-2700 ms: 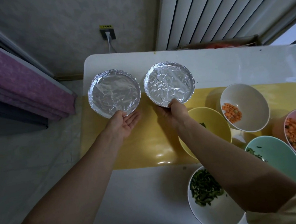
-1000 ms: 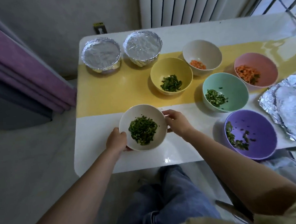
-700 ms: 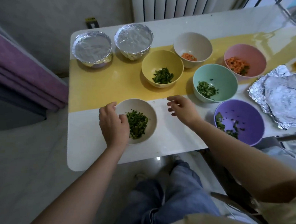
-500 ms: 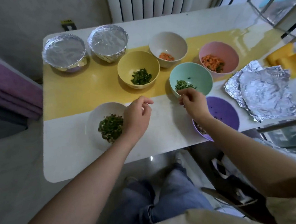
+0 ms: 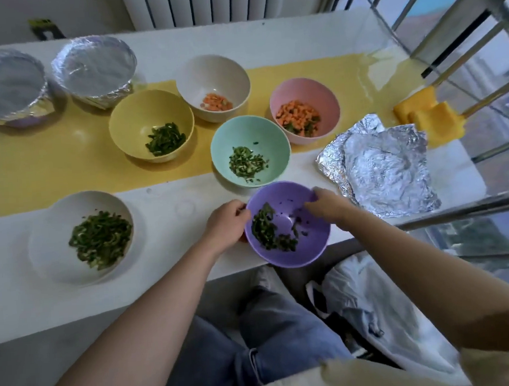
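A purple bowl (image 5: pixel 293 250) with chopped green vegetable sits at the table's near edge, partly overhanging it. My left hand (image 5: pixel 226 223) grips its left rim and my right hand (image 5: pixel 328 207) grips its right rim. A white bowl (image 5: pixel 55 252) of chopped greens stands to the left, apart from both hands. Behind are a mint bowl (image 5: pixel 274 143), a yellow bowl (image 5: pixel 131 123), a white bowl (image 5: pixel 208 72) with orange cubes and a pink bowl (image 5: pixel 306 89) with orange and green pieces.
Two foil-covered bowls (image 5: pixel 5 86) (image 5: pixel 94 68) stand at the far left. Crumpled foil sheets (image 5: pixel 387 165) lie right of the purple bowl, yellow sponges (image 5: pixel 428 117) beyond them. A metal railing (image 5: pixel 452 28) runs along the right. A plastic bag (image 5: pixel 376 314) lies below the table edge.
Both hands left the foil-covered bowls, set the white bowl of greens at front left, let go of it, then moved right and took hold of the purple bowl.
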Motion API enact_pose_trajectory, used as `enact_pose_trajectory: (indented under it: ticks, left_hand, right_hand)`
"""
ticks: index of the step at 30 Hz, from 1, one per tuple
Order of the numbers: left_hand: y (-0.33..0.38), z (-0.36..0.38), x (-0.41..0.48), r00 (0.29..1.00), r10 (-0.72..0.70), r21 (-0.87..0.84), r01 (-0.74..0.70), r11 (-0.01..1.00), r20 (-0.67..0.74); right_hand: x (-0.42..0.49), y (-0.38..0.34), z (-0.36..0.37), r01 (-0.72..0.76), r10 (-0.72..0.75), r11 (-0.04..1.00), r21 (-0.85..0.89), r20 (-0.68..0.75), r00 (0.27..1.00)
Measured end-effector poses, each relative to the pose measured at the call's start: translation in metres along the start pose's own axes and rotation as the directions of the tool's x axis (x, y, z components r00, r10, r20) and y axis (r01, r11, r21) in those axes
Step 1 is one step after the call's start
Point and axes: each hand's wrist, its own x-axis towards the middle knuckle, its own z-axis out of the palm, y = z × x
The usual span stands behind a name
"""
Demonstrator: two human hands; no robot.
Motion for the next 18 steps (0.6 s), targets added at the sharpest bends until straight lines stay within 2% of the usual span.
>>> enact_pose_trajectory:
  ticks: [2,3,5,6,8,11,13,16,18]
  left_hand:
    - [-0.001,-0.006,-0.003,0.998,-0.01,0.02,0.012,1.0,-0.066]
    - [-0.003,-0.01,-0.004,0.995,-0.04,-0.046,0.036,0.998,-0.089]
    - [-0.011,-0.019,-0.01,0.983,-0.173,-0.323,0.146,0.935,-0.056]
    - [-0.014,-0.024,-0.015,0.969,-0.248,-0.481,0.222,0.848,0.011]
    - [-0.026,-0.037,-0.028,0.94,-0.306,-0.747,0.309,0.589,0.148]
    - [-0.056,-0.058,-0.047,0.936,-0.314,-0.952,0.231,0.202,0.161]
    - [-0.078,-0.07,-0.06,0.929,-0.353,-0.993,0.122,-0.004,0.116]
    - [-0.102,-0.085,-0.074,0.919,-0.391,-0.987,-0.009,-0.158,0.054]
    - [-0.113,-0.092,-0.078,0.91,-0.414,-0.986,-0.038,-0.161,0.032]
  right_hand:
    - [0.001,0.004,0.002,-0.009,0.004,0.999,0.038,0.133,0.991]
    - [0.001,0.005,0.005,-0.009,-0.005,0.997,0.075,0.179,0.984]
    - [-0.003,0.004,0.011,-0.011,-0.029,0.989,0.147,0.27,0.962]
    - [-0.007,0.001,0.015,-0.009,-0.045,0.986,0.169,0.314,0.948]
    - [-0.014,-0.009,0.026,-0.01,-0.077,0.977,0.212,0.398,0.914]
    - [-0.028,-0.03,0.052,-0.053,-0.126,0.937,0.346,0.475,0.871]
    - [-0.035,-0.046,0.067,-0.072,-0.147,0.905,0.42,0.467,0.872]
    - [-0.039,-0.067,0.087,-0.127,-0.13,0.842,0.525,0.426,0.895]
    - [-0.042,-0.08,0.097,-0.161,-0.109,0.799,0.58,0.403,0.909]
